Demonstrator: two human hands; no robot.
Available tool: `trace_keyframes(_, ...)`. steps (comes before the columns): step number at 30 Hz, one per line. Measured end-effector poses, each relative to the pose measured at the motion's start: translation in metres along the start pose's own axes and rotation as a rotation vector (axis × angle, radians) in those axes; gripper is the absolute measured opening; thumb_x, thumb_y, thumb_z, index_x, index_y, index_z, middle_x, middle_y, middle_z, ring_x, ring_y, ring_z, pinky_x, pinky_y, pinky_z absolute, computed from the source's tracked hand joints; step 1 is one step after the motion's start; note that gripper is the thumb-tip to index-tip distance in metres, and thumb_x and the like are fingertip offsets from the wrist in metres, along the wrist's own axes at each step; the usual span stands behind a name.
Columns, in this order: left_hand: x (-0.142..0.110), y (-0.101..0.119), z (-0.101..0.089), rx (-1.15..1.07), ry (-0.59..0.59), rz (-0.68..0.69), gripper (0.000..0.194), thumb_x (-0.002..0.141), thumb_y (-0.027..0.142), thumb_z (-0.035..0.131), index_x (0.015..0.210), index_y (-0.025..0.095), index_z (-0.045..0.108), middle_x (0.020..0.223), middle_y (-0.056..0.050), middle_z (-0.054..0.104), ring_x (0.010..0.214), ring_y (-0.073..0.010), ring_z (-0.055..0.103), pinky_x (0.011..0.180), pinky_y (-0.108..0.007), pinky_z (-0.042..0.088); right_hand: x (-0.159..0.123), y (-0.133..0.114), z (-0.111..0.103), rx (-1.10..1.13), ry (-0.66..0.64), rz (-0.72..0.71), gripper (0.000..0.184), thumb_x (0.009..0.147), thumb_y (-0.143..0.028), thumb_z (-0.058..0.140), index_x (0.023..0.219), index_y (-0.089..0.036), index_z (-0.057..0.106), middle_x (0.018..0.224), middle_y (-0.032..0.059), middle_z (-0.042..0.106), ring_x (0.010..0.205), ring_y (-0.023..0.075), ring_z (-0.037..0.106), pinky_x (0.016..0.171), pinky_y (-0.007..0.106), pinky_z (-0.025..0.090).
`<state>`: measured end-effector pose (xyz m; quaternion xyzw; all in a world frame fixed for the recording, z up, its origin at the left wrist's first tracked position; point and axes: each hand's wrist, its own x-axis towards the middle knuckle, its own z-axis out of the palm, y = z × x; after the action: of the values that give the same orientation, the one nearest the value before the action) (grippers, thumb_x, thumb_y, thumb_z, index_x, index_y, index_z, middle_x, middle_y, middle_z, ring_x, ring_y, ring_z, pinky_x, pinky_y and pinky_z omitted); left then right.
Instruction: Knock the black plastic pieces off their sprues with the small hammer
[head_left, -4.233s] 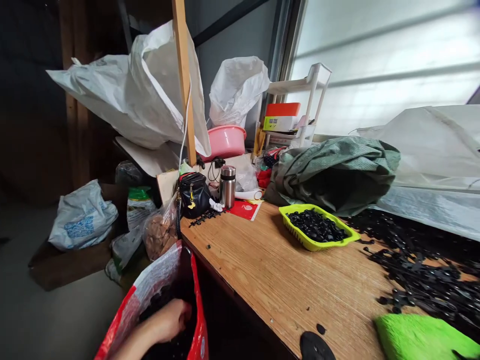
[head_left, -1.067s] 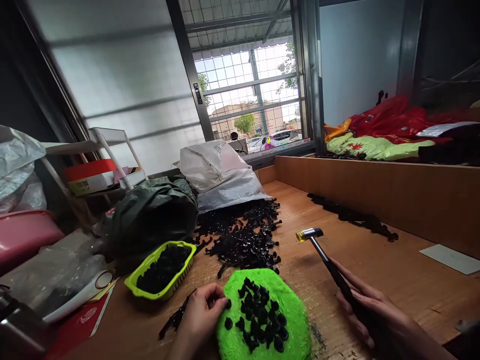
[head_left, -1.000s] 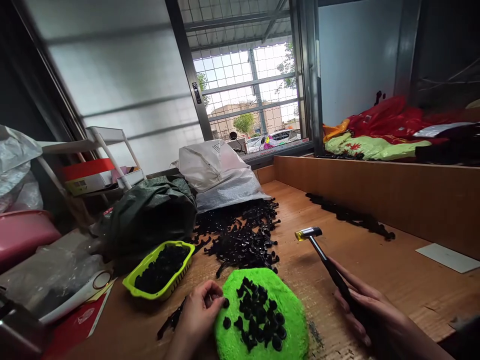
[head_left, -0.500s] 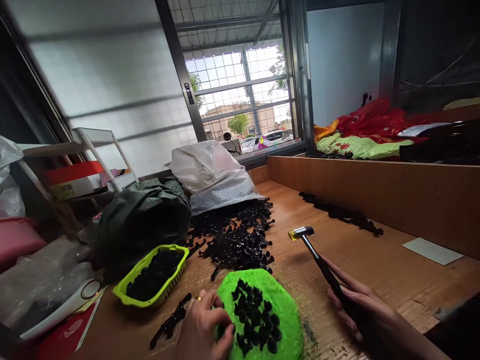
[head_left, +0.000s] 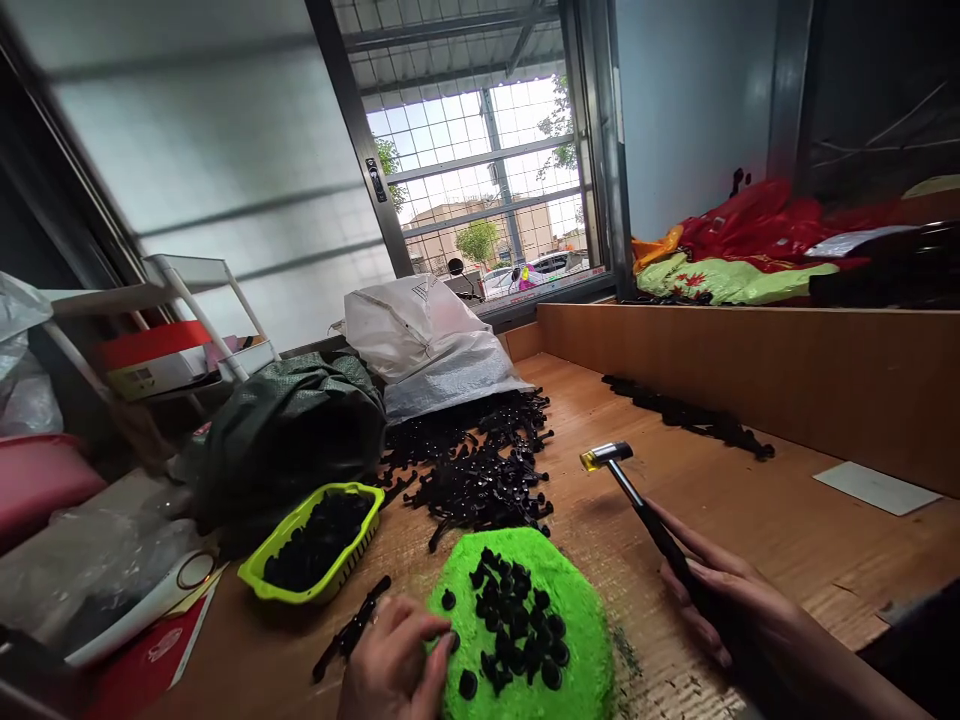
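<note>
My right hand (head_left: 720,590) is wrapped round the black handle of a small mallet (head_left: 609,456). The mallet's head, yellow at one end and dark at the other, is held up over the wooden table. At the left edge of a bright green pad (head_left: 592,640), my left hand (head_left: 397,655) pinches a small black round-headed piece (head_left: 454,640) between thumb and forefinger. A cluster of similar black pieces (head_left: 517,615) lies on the pad. Two single ones, a loose piece (head_left: 448,599) and another (head_left: 468,684), sit near the pinching fingers.
A yellow-green basket (head_left: 292,597) of black pieces stands left of the pad. Behind it are a dark sack (head_left: 300,400) and a white sack (head_left: 427,330), with a black heap (head_left: 487,480) spilled in front. A wooden board (head_left: 750,350) and a white card (head_left: 876,488) are on the right.
My left hand has shifted a little left and down, uncovering single black pieces on the pad's left side. My right hand still holds the mallet in nearly the same place.
</note>
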<state>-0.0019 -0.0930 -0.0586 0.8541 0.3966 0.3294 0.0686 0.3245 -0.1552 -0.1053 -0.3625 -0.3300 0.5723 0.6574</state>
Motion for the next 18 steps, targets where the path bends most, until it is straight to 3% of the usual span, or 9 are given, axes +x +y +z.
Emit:
trace_keyframes(4,0.036,0.015,-0.002,-0.002,-0.115,-0.195,0.013,0.076,0.028,0.054,0.074,0.021,0.065,0.079,-0.006,0.061,0.082,-0.0229,0.056,0.076,-0.036,0.043,0.001,0.001,-0.001,0.017,-0.016,-0.012,0.081,0.076,-0.040,0.065,0.141,-0.028,0.019,0.071,-0.0009,0.053,0.043,0.0083,0.045,0.033,0.015,0.039)
trace_keyframes(7,0.050,0.022,0.005,0.005,-0.211,-0.230,0.009,0.070,0.021,0.057,0.066,0.021,0.065,0.078,-0.004,0.060,0.083,-0.0234,0.056,0.082,-0.040,0.040,0.001,0.001,-0.001,0.016,-0.036,-0.017,0.080,0.077,-0.042,0.064,0.141,-0.029,0.017,0.068,-0.0021,0.052,0.041,0.0087,0.044,0.033,0.016,0.040)
trace_keyframes(15,0.043,0.026,0.003,0.079,-0.234,-0.251,0.014,0.069,0.017,0.051,0.058,0.020,0.060,0.074,-0.004,0.058,0.080,-0.0221,0.056,0.075,-0.036,0.042,-0.003,-0.002,0.004,-0.011,0.015,-0.018,0.071,0.077,-0.042,0.063,0.138,-0.029,0.030,0.069,-0.0006,0.052,0.041,0.0083,0.044,0.032,0.015,0.037)
trace_keyframes(18,0.039,0.018,-0.004,0.046,-0.230,-0.216,0.013,0.073,0.023,0.053,0.066,0.020,0.063,0.077,-0.005,0.060,0.081,-0.0216,0.057,0.075,-0.034,0.044,-0.004,-0.003,0.006,-0.042,0.050,-0.039,0.068,0.077,-0.044,0.062,0.136,-0.030,0.033,0.067,-0.0007,0.050,0.040,0.0085,0.042,0.031,0.016,0.035)
